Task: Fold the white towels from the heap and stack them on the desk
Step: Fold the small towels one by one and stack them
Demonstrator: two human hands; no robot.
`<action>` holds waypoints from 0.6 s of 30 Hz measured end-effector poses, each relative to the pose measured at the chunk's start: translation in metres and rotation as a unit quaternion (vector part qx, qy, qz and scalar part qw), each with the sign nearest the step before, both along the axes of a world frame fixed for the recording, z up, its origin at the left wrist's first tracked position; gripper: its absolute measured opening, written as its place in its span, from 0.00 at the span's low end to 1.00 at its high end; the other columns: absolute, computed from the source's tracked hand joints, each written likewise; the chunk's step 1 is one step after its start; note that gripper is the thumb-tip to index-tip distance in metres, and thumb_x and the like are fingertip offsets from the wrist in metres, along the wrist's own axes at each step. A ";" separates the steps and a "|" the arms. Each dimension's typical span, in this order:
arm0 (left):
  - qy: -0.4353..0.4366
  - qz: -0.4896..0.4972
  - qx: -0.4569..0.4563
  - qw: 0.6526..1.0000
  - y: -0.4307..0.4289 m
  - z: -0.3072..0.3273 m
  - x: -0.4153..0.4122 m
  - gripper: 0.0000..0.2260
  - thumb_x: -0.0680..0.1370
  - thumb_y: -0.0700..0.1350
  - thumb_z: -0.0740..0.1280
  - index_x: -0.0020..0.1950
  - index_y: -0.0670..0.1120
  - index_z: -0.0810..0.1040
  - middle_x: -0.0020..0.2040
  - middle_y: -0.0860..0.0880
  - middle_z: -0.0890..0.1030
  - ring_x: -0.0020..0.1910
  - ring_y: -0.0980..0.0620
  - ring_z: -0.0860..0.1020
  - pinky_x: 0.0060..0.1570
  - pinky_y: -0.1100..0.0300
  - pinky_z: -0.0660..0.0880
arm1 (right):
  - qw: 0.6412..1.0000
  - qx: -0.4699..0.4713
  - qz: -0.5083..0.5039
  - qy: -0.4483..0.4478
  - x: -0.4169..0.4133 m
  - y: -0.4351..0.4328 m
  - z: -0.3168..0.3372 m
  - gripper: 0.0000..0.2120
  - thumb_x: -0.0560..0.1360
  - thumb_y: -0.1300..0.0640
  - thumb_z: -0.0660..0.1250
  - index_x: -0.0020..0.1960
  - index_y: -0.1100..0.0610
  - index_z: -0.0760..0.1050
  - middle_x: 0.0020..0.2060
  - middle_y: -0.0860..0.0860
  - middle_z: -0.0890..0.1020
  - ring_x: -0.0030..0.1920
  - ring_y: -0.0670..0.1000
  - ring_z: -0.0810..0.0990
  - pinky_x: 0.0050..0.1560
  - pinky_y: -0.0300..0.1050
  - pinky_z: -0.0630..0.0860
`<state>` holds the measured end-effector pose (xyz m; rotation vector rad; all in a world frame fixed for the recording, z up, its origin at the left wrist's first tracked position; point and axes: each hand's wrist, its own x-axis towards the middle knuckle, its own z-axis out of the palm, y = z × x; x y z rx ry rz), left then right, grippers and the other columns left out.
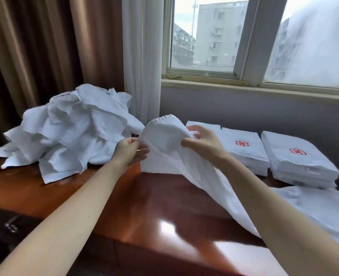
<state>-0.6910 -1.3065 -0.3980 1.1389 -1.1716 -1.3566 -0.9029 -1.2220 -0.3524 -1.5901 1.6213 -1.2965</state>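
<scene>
The left hand [127, 151] pinched one edge of a white towel [164, 140] between thumb and fingers [143, 152]. The right hand [203, 140] had its fingers curled round the bunched cloth just beside it. The towel hung lifted above the middle of the table [154, 212], its tail trailing down toward the near right edge. The heap [71, 126] of unfolded towels lay at the far left corner. Folded stacks [304, 169], with red emblems [296, 151] on top, sat along the far right edge.
</scene>
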 end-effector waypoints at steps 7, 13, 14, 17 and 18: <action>-0.004 0.012 0.042 0.999 0.001 0.023 0.016 0.15 0.80 0.50 0.56 0.43 0.45 0.79 0.40 0.47 0.83 0.39 0.49 0.81 0.35 0.59 0.76 | 0.935 0.248 0.253 0.006 0.018 0.026 -0.007 0.15 0.70 0.46 0.71 0.54 0.52 0.81 0.42 0.51 0.80 0.41 0.50 0.78 0.43 0.43 0.72; -0.210 -0.015 -0.053 0.976 -0.003 -0.008 0.020 0.07 0.79 0.45 0.67 0.54 0.45 0.80 0.48 0.50 0.81 0.45 0.55 0.78 0.45 0.64 0.73 | 0.957 0.216 0.169 0.091 0.023 0.019 -0.034 0.12 0.80 0.58 0.63 0.62 0.55 0.79 0.49 0.53 0.86 0.48 0.50 0.86 0.47 0.44 0.83; -0.230 -0.037 -0.085 0.969 -0.002 -0.012 0.015 0.07 0.79 0.44 0.67 0.56 0.45 0.81 0.49 0.51 0.81 0.45 0.56 0.78 0.41 0.66 0.72 | 0.971 0.182 0.118 0.098 0.018 0.017 -0.036 0.13 0.79 0.59 0.63 0.61 0.56 0.80 0.47 0.53 0.86 0.46 0.50 0.85 0.44 0.44 0.83; -0.304 -0.118 -0.136 0.936 -0.001 -0.024 -0.008 0.07 0.78 0.41 0.69 0.55 0.48 0.80 0.54 0.51 0.81 0.49 0.55 0.79 0.42 0.64 0.73 | 0.975 0.104 -0.016 0.197 -0.004 0.014 -0.044 0.15 0.75 0.61 0.63 0.59 0.54 0.81 0.51 0.49 0.85 0.50 0.49 0.82 0.49 0.49 0.81; -0.327 -0.142 -0.142 0.923 -0.001 -0.028 -0.016 0.07 0.77 0.41 0.69 0.54 0.50 0.80 0.54 0.51 0.82 0.51 0.56 0.80 0.45 0.63 0.75 | 0.964 0.098 -0.047 0.241 -0.013 0.014 -0.047 0.16 0.75 0.60 0.62 0.59 0.52 0.81 0.54 0.47 0.84 0.54 0.49 0.81 0.52 0.49 0.80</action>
